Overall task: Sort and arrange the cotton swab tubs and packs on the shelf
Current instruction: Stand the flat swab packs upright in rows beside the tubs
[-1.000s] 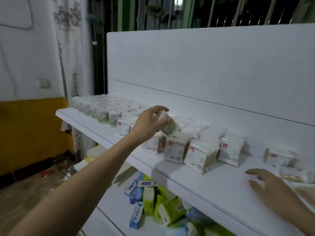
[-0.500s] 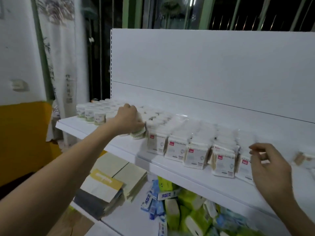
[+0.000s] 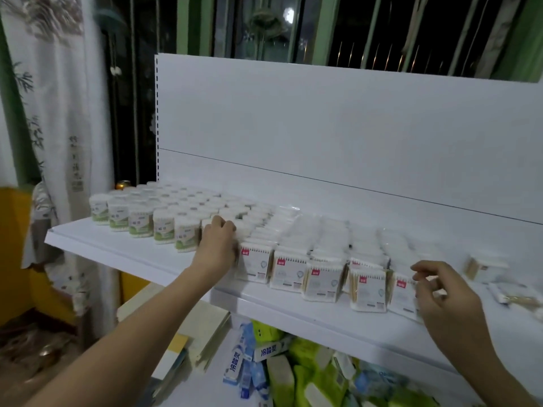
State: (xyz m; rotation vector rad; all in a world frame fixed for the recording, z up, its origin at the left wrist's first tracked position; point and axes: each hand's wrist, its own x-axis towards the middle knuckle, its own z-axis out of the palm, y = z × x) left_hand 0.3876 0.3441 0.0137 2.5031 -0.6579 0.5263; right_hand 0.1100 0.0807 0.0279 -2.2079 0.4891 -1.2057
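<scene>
White shelf, left hand fingers curled on a cotton swab tub, right hand fingers loosely curled beside swab packs

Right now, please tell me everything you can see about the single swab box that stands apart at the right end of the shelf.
The lone swab box is small and boxy, with clear plastic walls and a white top. Pale wooden swab sticks show through its left side. It stands upright on the white shelf, apart from the rows of flat packs. Nothing touches it; the right hand is near but apart. Its label is too blurred to read.
</scene>
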